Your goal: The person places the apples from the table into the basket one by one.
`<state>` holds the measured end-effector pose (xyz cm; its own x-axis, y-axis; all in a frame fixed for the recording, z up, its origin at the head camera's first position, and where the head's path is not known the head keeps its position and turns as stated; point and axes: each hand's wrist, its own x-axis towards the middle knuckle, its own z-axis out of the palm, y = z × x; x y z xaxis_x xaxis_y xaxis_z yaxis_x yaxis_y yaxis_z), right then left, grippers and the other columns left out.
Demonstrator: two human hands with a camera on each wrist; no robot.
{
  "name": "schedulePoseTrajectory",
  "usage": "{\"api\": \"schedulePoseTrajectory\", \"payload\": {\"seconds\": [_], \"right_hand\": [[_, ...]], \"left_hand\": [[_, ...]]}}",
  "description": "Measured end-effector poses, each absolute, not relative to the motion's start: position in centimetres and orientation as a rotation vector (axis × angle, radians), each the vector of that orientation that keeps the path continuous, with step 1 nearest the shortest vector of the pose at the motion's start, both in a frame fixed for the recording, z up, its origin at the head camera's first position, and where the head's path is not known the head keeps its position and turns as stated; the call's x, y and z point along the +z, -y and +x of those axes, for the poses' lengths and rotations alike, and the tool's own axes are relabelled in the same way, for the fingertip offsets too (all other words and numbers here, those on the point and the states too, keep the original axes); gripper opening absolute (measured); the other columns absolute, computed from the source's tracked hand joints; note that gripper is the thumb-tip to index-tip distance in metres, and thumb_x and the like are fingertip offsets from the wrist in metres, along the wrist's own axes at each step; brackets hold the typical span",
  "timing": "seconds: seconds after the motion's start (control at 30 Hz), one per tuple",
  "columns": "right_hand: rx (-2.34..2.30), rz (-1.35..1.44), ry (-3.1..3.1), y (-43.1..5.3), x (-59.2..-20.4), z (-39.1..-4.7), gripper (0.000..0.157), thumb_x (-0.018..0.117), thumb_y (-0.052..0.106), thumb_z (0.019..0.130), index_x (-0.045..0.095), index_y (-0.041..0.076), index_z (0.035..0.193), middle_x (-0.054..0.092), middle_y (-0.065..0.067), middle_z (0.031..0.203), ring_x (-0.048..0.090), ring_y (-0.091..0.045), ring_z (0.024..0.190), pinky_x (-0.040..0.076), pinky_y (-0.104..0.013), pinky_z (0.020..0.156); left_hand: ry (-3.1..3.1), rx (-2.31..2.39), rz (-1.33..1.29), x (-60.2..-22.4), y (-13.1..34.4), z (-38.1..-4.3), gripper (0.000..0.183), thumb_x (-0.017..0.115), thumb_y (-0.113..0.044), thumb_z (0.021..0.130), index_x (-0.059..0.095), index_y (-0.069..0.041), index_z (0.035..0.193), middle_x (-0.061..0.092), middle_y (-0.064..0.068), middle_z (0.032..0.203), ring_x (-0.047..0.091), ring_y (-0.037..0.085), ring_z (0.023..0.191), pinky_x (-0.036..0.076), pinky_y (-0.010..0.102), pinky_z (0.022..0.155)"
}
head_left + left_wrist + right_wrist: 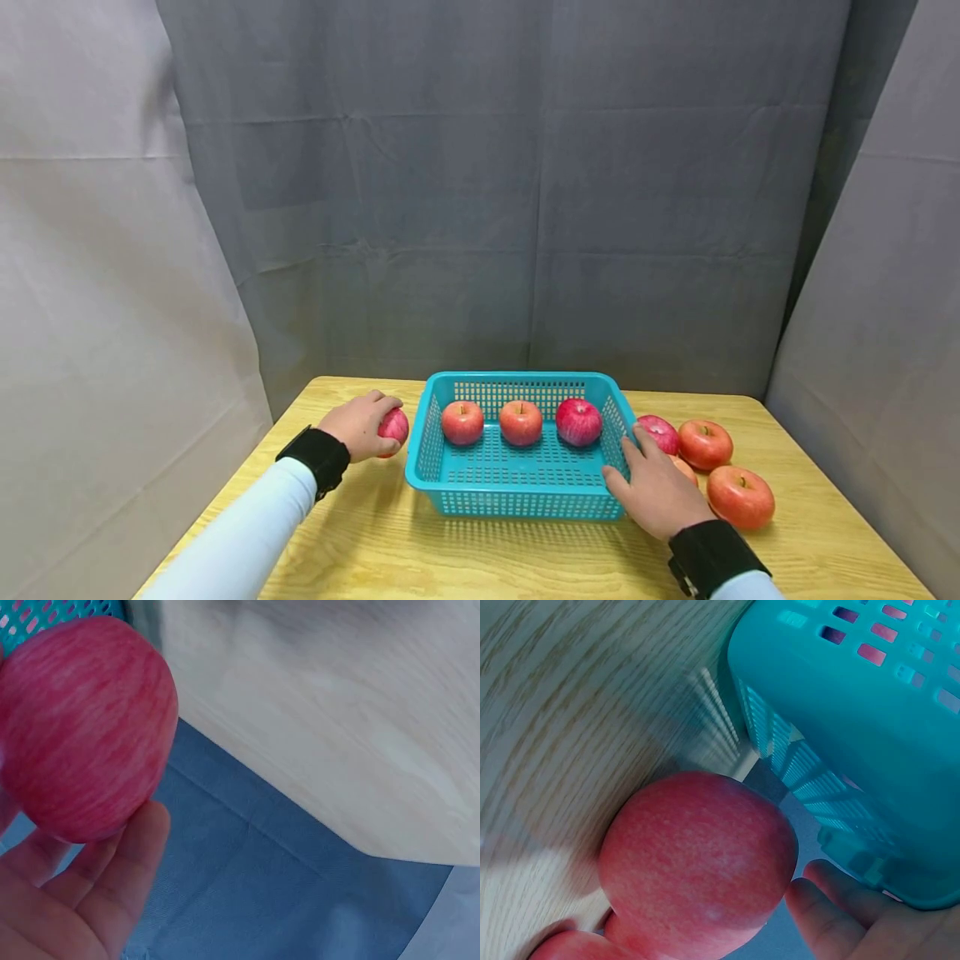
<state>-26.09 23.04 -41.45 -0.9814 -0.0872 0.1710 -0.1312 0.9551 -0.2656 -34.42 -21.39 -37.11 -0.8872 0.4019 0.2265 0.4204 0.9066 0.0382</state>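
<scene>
My left hand (363, 427) holds a pinkish-red apple (90, 727) just outside the left end of a turquoise basket (525, 500). In the left wrist view, fingertips (154, 817) press the apple's side; the thumb is mostly out of sight there. Three apples lie inside the basket in a row: two lighter ones (462, 422) and a deeper red one (578, 422). My right hand (663, 492) is at the basket's right rim, fingers extended and holding no apple. Its fingertips (806, 892) are beside a red apple (697, 862) outside the basket.
Several apples are grouped right of the basket, including a front one (741, 497), a back one (706, 444) and a deep red one (658, 434). All stand on a wooden table (360, 533). Grey cloth (450, 208) hangs behind it, with paler cloth on both sides.
</scene>
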Motion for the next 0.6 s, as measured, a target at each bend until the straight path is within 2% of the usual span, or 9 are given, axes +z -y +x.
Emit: {"api": "schedulePoseTrajectory", "payload": {"seconds": [0.3,0.6], "right_hand": [[0.418,0.166,2.947,-23.0,-41.3,-26.0,0.086,0.039,0.066,0.091,0.039,-0.005,0.14,0.019,-0.027,0.149,0.029,-0.047,0.127,0.04,-0.067,0.09],[0.427,0.192,2.925,-23.2,-41.4,-26.0,0.087,0.037,0.067,0.091,0.039,-0.005,0.139,0.02,-0.027,0.149,0.03,-0.047,0.126,0.04,-0.066,0.091]], "left_hand": [[2.858,-0.123,-0.589,-35.2,21.3,-34.6,0.062,0.077,-0.041,0.071,0.057,-0.017,0.124,0.058,0.004,0.109,0.054,0.023,0.086,0.054,0.043,0.069],[2.813,-0.058,-0.655,-32.9,18.7,-35.2,0.061,0.075,-0.045,0.071,0.059,-0.018,0.124,0.058,0.003,0.111,0.053,0.021,0.087,0.053,0.039,0.069]]}}
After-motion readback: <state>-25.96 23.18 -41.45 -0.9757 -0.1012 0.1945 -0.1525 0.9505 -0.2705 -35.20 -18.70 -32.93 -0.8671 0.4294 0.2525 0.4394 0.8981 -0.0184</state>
